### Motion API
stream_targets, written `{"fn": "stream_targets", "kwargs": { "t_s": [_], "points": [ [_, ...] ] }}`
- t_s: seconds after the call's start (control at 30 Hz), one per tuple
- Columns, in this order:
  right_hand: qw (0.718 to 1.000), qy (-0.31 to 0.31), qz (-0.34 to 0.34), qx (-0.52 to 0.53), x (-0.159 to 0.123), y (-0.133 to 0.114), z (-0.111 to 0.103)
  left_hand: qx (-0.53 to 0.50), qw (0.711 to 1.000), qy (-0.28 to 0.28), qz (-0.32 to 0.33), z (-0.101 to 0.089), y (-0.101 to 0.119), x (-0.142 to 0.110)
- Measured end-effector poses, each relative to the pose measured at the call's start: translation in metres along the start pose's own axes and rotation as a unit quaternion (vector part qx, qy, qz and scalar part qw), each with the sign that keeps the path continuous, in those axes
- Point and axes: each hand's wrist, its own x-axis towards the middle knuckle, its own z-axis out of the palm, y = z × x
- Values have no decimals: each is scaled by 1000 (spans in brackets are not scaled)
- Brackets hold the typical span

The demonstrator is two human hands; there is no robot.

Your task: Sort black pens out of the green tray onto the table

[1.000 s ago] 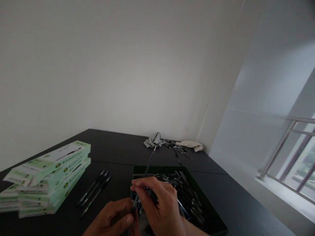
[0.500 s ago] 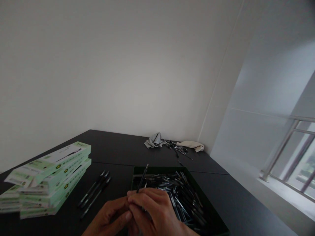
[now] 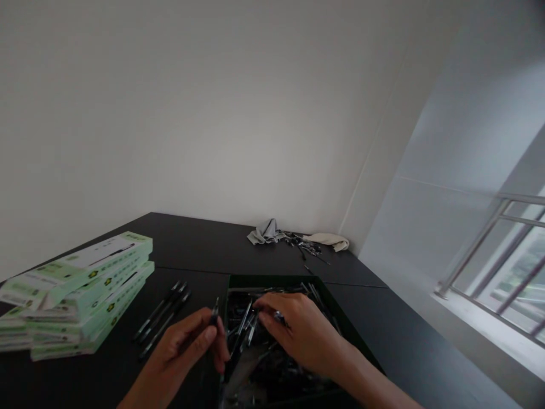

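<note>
My left hand (image 3: 187, 343) pinches a pen (image 3: 215, 312) between thumb and fingers, its pale tip pointing up and most of its barrel hidden by the hand. To the right, my right hand (image 3: 293, 326) reaches into a dark green box (image 3: 272, 280) full of loose pens and pen parts (image 3: 242, 324). Its thumb and fingers are drawn together low over the pile; what lies between them is too hidden to name. Left of the box, three black pens (image 3: 164, 312) rest side by side on the black table (image 3: 191, 236).
Stacked green and white pen boxes (image 3: 97, 284) stand at the left. Toward the back lie a grey cloth (image 3: 264, 233), a beige cloth (image 3: 327, 241) and a heap of pens (image 3: 303, 245). A window with a metal railing (image 3: 472, 244) is on the right.
My hands were together around the pen and have come apart. My right hand has moved right into the box, while the left keeps the pen, lower and further left. The view has tilted slightly.
</note>
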Motion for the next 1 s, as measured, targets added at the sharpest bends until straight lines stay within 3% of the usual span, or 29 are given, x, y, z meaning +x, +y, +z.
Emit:
{"fn": "stream_targets", "kwargs": {
  "t_s": [0.1, 0.2, 0.4, 0.67, 0.8, 0.9, 1.0],
  "points": [
    [981, -168, -21, -94, -1, 21, 10, 1, 999, 39, -9, -2, -2, 1],
    [960, -240, -71, -122, -1, 32, 30, 5, 998, 60, -16, -3, -4, 2],
    [961, -215, -104, -137, 10, 28, 58, 23, 998, 58, -29, -3, -6, 3],
    [963, -158, -14, -217, 24, 54, 66, 44, 995, 82, -37, -3, -7, 5],
    [969, -112, 2, -219, 29, 55, 62, 61, 994, 80, -35, -3, -8, 4],
    [978, -93, -35, -183, 28, 44, 56, 70, 994, 76, -35, -4, -8, 4],
    [969, -181, -142, -93, 23, 35, 58, 70, 993, 89, -28, -4, -8, 5]
  ]
}}
